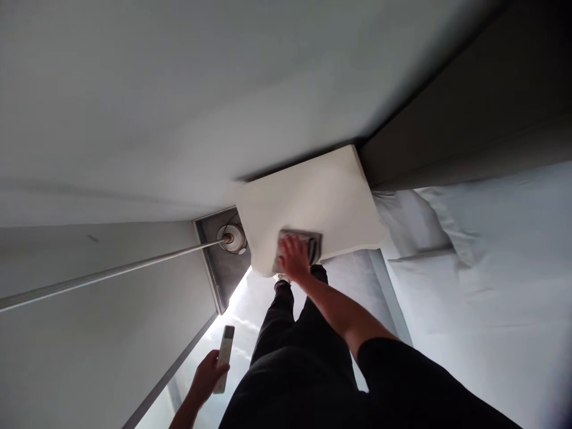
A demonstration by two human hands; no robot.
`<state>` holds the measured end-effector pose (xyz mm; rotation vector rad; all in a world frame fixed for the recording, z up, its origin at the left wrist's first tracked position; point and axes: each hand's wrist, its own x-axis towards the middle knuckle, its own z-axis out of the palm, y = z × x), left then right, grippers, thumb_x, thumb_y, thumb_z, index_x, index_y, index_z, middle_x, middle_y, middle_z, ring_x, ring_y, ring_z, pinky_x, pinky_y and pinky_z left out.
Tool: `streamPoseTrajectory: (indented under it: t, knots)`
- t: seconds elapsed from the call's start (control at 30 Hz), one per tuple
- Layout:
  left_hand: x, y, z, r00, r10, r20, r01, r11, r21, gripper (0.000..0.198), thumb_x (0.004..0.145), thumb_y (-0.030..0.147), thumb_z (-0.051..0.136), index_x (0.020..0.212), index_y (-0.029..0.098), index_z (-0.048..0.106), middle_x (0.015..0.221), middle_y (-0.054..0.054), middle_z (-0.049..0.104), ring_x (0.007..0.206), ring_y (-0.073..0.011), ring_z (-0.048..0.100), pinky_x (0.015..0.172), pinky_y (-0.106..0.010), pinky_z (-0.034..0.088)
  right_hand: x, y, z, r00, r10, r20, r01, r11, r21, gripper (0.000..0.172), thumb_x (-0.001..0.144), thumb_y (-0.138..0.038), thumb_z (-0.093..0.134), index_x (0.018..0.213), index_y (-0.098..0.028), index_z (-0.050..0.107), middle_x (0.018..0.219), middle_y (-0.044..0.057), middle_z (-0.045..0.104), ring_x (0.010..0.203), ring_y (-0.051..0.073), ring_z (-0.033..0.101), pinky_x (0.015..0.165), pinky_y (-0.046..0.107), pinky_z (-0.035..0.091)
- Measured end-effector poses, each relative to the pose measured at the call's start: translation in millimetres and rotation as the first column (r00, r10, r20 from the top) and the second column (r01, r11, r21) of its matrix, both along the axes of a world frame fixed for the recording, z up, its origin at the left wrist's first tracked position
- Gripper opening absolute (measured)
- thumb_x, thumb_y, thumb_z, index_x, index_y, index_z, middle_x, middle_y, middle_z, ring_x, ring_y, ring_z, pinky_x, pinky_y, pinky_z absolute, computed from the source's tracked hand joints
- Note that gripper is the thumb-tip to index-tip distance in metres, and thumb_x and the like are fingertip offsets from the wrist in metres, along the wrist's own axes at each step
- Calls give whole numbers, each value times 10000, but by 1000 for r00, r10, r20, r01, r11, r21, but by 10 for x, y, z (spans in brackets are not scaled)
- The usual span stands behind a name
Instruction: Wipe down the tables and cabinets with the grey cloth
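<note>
A white remote control (224,357) with a dark screen at its top end is held upright in my left hand (209,375), low in the view. My right hand (294,257) lies with its fingers over a grey and dark striped cloth (314,243) on the cream bedside table top (308,193), near its front edge. The hand and cloth are somewhat blurred. My left hand is apart from the table, below and to the left of it.
A metal pole (111,271) rises from a round lamp base (232,238) left of the table. On the right is a bed with pale bedding (500,286) and a dark headboard (469,119). A wall (156,107) stands behind the table.
</note>
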<state>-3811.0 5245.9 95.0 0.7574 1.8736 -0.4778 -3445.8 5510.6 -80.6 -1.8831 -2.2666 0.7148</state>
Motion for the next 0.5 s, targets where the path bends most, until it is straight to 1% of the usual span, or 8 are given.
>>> streamPoseTrajectory:
  t: [0.07,0.13,0.2,0.27,0.3,0.37,0.43,0.5]
  knots:
    - [-60,-107,6,999,43,-20,-42,998,47,414,714,579,639,1009,288,634,962,-63,775,1021,-379,805,902,-470,642,-465,-51,-40,963,240,-125,-236,971,47,710,1135,-450,496,1794,-187,462,1881,126,311,1760,426,217,1399,735,248]
    - [-81,-188,26,995,88,-38,-85,993,80,437,694,619,632,1004,310,642,938,-59,789,1005,-394,811,896,-495,654,-745,69,-49,897,400,-190,-384,916,119,682,1158,-425,495,1803,-210,443,1893,99,279,1778,375,181,1430,690,208]
    - [-52,-222,63,992,116,-52,-112,991,74,429,674,629,628,986,336,653,945,-54,814,1019,-408,820,911,-517,664,-856,395,-13,836,515,-190,-489,855,170,651,1154,-409,536,1780,-237,481,1889,74,306,1775,332,206,1448,628,193]
    - [21,-203,116,990,122,-67,-119,992,47,388,658,611,623,950,356,650,942,-43,833,1027,-417,829,922,-532,669,-805,916,58,789,593,-160,-562,802,203,650,1148,-423,567,1765,-230,493,1884,70,336,1765,315,230,1450,593,185]
    - [69,-174,145,991,110,-77,-108,993,38,375,660,601,617,947,361,648,946,-40,839,1033,-418,832,927,-535,671,-715,1232,97,792,593,-146,-560,801,214,660,1149,-431,568,1767,-218,483,1882,76,342,1761,318,232,1446,590,186]
    - [177,-91,198,993,73,-95,-70,997,36,393,687,601,600,989,356,658,984,-46,848,1048,-415,836,930,-526,676,-395,1914,154,864,488,-127,-455,863,220,683,1152,-430,551,1781,-183,449,1886,102,329,1756,351,216,1435,619,183]
    - [290,7,225,994,41,-98,-37,998,48,437,718,616,591,1040,331,670,1018,-70,847,1056,-415,832,931,-516,676,97,2546,151,957,265,-117,-237,948,210,709,1149,-413,539,1793,-142,420,1892,140,294,1753,406,172,1425,676,132]
    - [399,99,214,996,37,-81,-33,998,44,459,721,625,602,1051,314,670,1028,-86,846,1055,-421,826,935,-523,672,694,2974,100,992,38,-118,-15,981,194,754,1147,-431,537,1811,-112,375,1900,167,249,1757,439,106,1416,717,58]
